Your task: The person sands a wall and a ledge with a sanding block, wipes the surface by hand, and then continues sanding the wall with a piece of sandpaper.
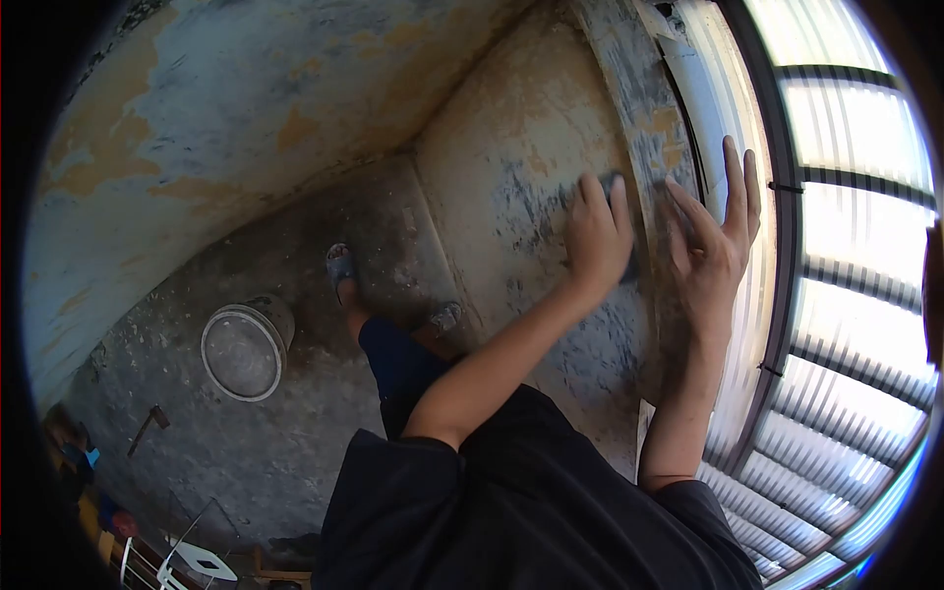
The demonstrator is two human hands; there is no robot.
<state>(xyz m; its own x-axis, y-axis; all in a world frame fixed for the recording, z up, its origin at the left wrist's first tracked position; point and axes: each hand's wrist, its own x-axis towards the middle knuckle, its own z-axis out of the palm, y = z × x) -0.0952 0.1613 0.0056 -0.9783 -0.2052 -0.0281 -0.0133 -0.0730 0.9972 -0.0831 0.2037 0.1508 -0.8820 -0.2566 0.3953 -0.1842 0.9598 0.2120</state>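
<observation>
Left hand (pixel 597 238) gripping a dark, mostly hidden pad (pixel 630 269) at the scuffed, paint-flaked wall (pixel 526 147), right hand (pixel 713 258) spread-fingered beside it, bucket (pixel 242 352) and hammer (pixel 149 427) on grey floor (pixel 324 433)

1. Dark flat block (pixel 630 265) by the right edge of the peeling cream-and-grey wall (pixel 531 118): mostly hidden under the left hand (pixel 598 236), full outline untold.
2. Right hand (pixel 716 251): whether its palm touches anything cannot be told.
3. Pale grey round bucket (pixel 282 320) on the grey concrete floor (pixel 310 423): contents unclear.
4. Small hammer-shaped tool (pixel 147 428), near the floor's left edge: too small for its material to be told.
5. White chair-like object (pixel 202 562): cut off at the bottom.
6. Black short-sleeved shirt (pixel 531 492): cut off by the bottom edge.
</observation>
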